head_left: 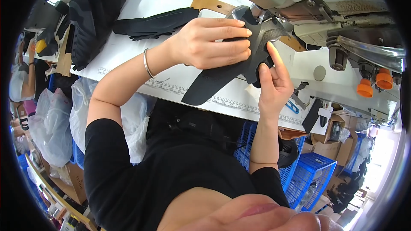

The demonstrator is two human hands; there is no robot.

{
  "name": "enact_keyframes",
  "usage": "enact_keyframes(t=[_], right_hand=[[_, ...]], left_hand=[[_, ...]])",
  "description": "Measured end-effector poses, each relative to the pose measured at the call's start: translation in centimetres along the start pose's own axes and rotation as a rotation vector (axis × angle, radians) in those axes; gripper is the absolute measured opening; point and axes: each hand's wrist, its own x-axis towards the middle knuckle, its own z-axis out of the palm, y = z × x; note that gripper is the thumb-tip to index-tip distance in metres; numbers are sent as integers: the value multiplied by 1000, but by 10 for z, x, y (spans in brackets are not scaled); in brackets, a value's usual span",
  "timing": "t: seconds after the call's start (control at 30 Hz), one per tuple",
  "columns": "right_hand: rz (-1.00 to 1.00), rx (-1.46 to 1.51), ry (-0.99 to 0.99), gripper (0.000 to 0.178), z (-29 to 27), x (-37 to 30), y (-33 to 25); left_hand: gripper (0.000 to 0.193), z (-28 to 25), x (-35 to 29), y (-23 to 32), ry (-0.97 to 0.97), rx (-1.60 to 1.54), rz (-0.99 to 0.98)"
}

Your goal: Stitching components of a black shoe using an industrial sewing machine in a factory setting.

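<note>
A black flat shoe-upper piece [214,81] lies on the white sewing table [141,55], its top end under the sewing machine's needle area [252,13]. My left hand [212,42], a thin metal bangle on its wrist, presses flat on the piece with fingers together. My right hand [269,79] pinches the right edge of the same piece between thumb and fingers, index finger raised along it. The part of the piece under my left hand is hidden.
Sewing machine body [338,30] with orange knobs [374,81] fills the upper right. More black pieces [156,23] and a stack of black uppers [92,17] lie at the table's left. Plastic bags [55,128], blue crates [308,175] and cardboard boxes [332,147] stand below the table.
</note>
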Motion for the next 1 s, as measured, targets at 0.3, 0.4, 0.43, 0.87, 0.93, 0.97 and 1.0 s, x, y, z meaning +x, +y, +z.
enact_keyframes(t=[0.3,0.4,0.43,0.87,0.93,0.97,1.0], right_hand=[[-11,10,-18,47,-4,12,0],[-2,9,-20,47,-6,15,1],[-1,10,-21,47,-4,17,0],[5,62,-15,47,0,34,-6],[-5,49,-7,48,0,38,-5],[2,65,-14,48,0,40,-3],[10,81,-21,48,1,42,-2]], left_hand=[[22,2,1,-8,-16,25,24],[22,4,2,-9,-15,15,-7],[21,4,2,-10,-21,16,-13],[25,6,3,-25,-25,36,-14],[26,7,3,-28,-18,30,-18],[27,7,3,-30,-22,38,-4],[28,6,4,-31,-26,46,11]])
